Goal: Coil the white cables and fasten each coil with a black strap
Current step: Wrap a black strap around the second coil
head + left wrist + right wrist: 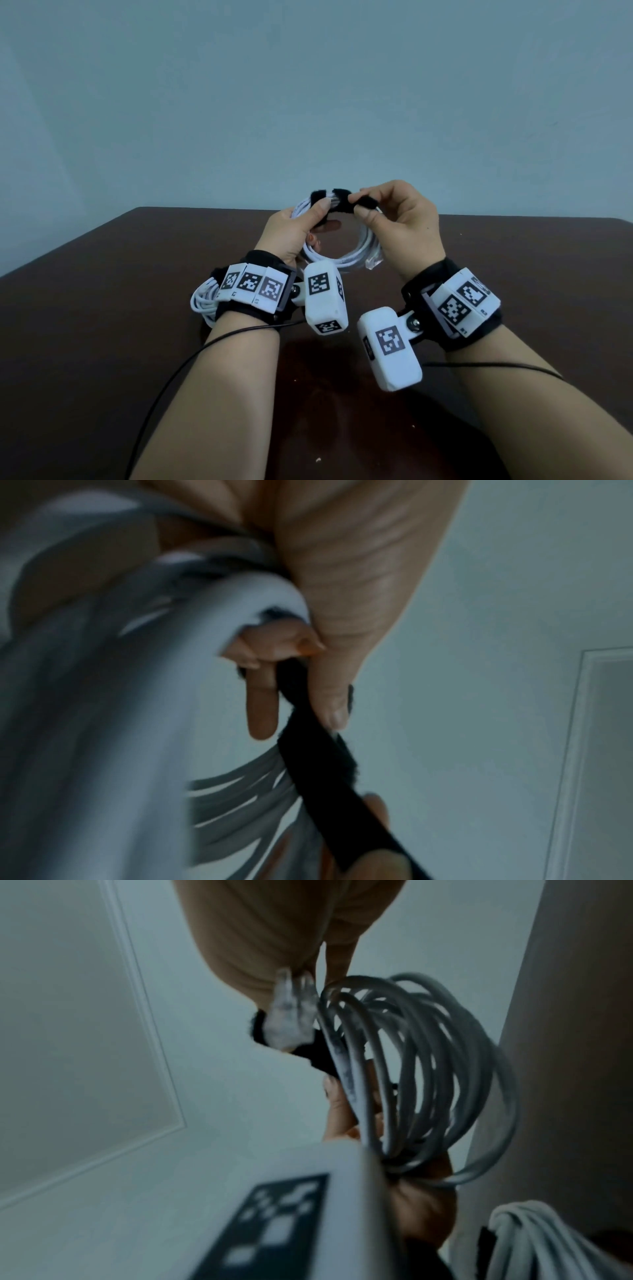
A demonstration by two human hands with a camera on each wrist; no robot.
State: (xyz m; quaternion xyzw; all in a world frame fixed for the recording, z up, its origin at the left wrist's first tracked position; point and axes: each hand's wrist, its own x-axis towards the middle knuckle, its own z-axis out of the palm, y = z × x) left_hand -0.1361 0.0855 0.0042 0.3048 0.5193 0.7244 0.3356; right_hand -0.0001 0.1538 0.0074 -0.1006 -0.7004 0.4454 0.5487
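Note:
I hold a coiled white cable point(346, 255) up above the dark table. My left hand point(301, 226) grips the coil's top left part, thumb pressing the strands. A fuzzy black strap point(339, 200) wraps over the top of the coil. My right hand point(383, 219) pinches the strap's free end between thumb and forefinger. The left wrist view shows the black strap point(329, 772) running across the cable strands point(240, 791) under my thumb. In the right wrist view the coil point(421, 1074) hangs with its clear plugs point(291, 1012) by my palm.
A second white cable coil point(205, 301) lies on the brown table point(102, 308) behind my left wrist; the same second coil point(534, 1240) shows in the right wrist view. Thin black wires point(164, 383) trail from both wrist cameras. A pale wall stands behind the table.

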